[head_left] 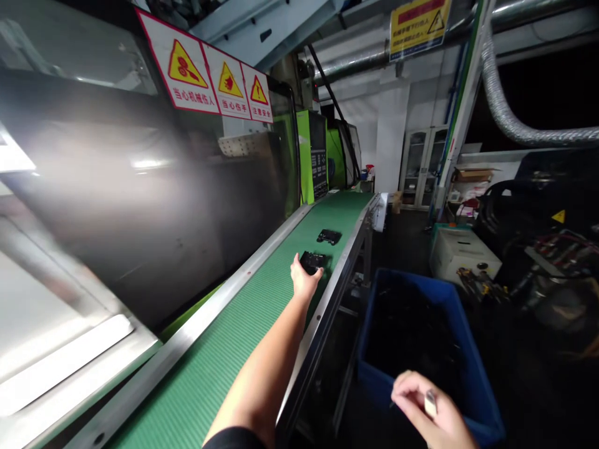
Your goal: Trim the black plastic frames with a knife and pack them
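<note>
My left hand [306,278] stretches out over the green conveyor belt [224,355]. Its thumb and fingers are closed around the near edges of a black plastic part [313,260], which appears to rest on the belt. Just beyond it lies a second, similar black plastic part [329,236], which nothing touches. Low on the right, my right hand [428,408] is curled in front of a blue bin. A slim tool with a pale end [430,403] sticks out between its fingers, with most of it hidden in the grip.
Metal rails [206,321] edge the belt. On the left stands a large machine with a dark door [201,187] and warning signs [187,68]. The blue bin [468,337] holds dark pieces. Behind it are a pale box [463,252] and several hand tools [482,284].
</note>
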Tool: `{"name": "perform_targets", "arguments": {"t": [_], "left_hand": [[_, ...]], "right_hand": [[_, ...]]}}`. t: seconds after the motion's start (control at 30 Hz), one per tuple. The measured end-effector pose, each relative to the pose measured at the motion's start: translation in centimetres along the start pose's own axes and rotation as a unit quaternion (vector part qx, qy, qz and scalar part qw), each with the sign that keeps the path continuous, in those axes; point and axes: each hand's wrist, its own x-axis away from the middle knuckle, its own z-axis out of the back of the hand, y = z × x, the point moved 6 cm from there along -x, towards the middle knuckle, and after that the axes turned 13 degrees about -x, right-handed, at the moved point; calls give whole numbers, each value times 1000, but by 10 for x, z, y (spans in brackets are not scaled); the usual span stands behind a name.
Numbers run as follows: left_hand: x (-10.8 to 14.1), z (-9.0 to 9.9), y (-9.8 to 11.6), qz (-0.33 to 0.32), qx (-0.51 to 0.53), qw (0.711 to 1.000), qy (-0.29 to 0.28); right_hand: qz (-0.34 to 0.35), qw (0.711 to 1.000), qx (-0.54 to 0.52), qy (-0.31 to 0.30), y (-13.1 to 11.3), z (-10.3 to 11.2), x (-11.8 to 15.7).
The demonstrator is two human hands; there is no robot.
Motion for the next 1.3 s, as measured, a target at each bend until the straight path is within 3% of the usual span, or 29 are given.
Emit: {"name": "perform_targets", "arguments": {"t": [0.13,0.3,0.47,0.63,0.8,0.93,1.17,1.23,1.3], "left_hand": [[53,43,-15,-67,76,994,-35],[175,127,-46,-123,119,984,-49],[297,216,-72,-117,87,989,2],[385,292,-89,-71,24,994,81],[450,354,-99,-27,6,991,129],[490,390,-109,-4,13,987,163],[545,438,-135,38,-15,979,199],[561,452,-155,60,-44,977,201],[578,468,-188,100,-93,971,198]], "right_hand": [[6,999,-38,10,-10,-6,-11],[1,994,-105,-41,-33,-41,-27],[-15,968,-195,-155,-66,-112,-21],[-26,931,-272,-243,-98,-197,9],[28,874,-349,-337,-139,-273,49],[19,834,-386,-394,-157,-314,83],[-8,818,-376,-436,-167,-360,128],[-14,817,-372,-441,-166,-371,139],[-14,821,-362,-440,-162,-380,149]]}}
